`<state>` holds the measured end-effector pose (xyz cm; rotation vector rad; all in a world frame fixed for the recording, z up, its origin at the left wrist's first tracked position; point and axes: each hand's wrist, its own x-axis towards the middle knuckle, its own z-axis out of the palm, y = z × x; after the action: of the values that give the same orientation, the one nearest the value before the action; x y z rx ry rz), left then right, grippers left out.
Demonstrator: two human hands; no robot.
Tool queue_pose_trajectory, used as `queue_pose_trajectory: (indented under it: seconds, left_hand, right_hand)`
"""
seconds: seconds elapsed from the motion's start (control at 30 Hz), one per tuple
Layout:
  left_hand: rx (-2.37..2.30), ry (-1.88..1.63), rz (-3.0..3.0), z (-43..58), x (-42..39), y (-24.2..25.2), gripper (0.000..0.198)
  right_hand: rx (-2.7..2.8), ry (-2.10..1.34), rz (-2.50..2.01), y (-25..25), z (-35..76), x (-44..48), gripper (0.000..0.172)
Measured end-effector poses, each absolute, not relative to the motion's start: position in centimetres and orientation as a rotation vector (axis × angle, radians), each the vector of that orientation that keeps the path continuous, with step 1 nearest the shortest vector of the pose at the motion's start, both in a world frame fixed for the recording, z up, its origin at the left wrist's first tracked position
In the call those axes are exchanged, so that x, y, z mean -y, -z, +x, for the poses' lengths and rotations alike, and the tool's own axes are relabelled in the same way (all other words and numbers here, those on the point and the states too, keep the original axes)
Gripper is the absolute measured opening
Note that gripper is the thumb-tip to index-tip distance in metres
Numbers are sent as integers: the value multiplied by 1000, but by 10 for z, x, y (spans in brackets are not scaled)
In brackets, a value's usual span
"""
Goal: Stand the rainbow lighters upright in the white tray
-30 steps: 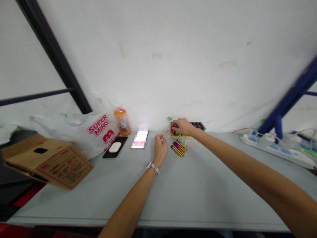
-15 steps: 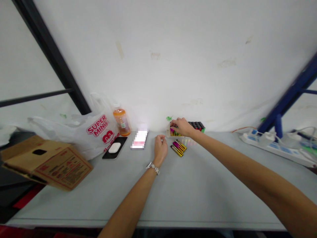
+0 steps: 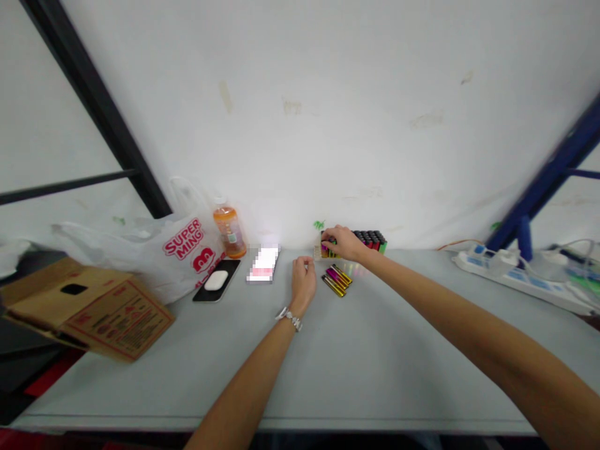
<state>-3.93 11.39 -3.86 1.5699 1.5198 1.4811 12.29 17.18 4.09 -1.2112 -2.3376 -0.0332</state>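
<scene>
My right hand [image 3: 342, 241] reaches to the left end of a clear tray [image 3: 317, 252] by the wall. Its fingers are closed on a shiny magenta-and-gold lighter [image 3: 324, 244], partly hidden behind them. Rows of black-topped coloured lighters [image 3: 370, 237] stand upright to the right of that hand. In front of the tray, several gold and magenta lighters [image 3: 337, 279] lie side by side on the table. My left hand [image 3: 304, 279], with a silver bracelet at the wrist, rests on the table to their left. Its fingers are loosely curled in, and nothing shows in them.
Left of my hands lie a bright-screened phone [image 3: 263, 264] and a dark phone [image 3: 201, 294] with a white case [image 3: 216, 280] on it. Behind are an orange drink bottle [image 3: 229, 231] and a plastic bag [image 3: 154, 240]. A cardboard box [image 3: 117, 319] stands left, a power strip [image 3: 525, 284] right.
My right hand stays at the left end of the tray, shifted only very slightly. My left hand and the lighters on the table look unchanged; the view has moved a little.
</scene>
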Motion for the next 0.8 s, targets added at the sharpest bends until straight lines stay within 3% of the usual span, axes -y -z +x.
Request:
queue_pose_trajectory:
  seconds: [0.13,0.3,0.57,0.8]
  left_hand:
    - [-1518,-1491,1589,-40,-115,39,12]
    - [-1524,-1473,1594,-41,-114,39,14]
    - [-1514,-1429,1580,-38,-110,34,18]
    - [-1486,-1426,1593,-36,-109,32,20]
  right_hand:
    - [2323,-53,-1209,-41,122,-174,14]
    - [2344,168,-1266,-39,127,-173,17]
    - [2384,408,-1273,-25,131,-150,35]
    - [2331,410,-1312,-25,132,-127,55]
